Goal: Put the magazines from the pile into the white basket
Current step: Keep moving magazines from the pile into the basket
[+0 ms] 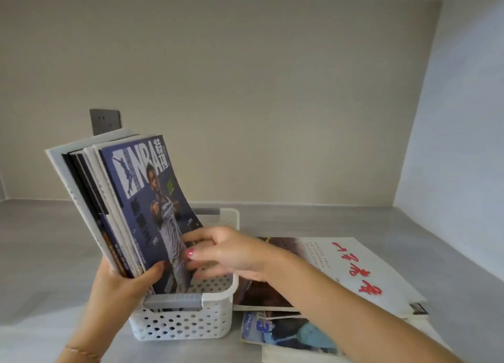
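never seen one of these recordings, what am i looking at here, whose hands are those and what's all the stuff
There is no machine here: a person wears a wide-angle camera on the head, so this single picture looks forward and down at their own two bare hands.

The left hand grips a bundle of upright magazines near their lower edge; the front one is a blue NBA magazine. They stand tilted in a white perforated plastic basket with grey handles. The right hand rests its fingers on the front cover, palm down and not closed around anything.

The basket sits on a grey surface. To its right lies the remaining pile of flat magazines, topped by a white sheet with red characters. A grey wall socket shows behind.
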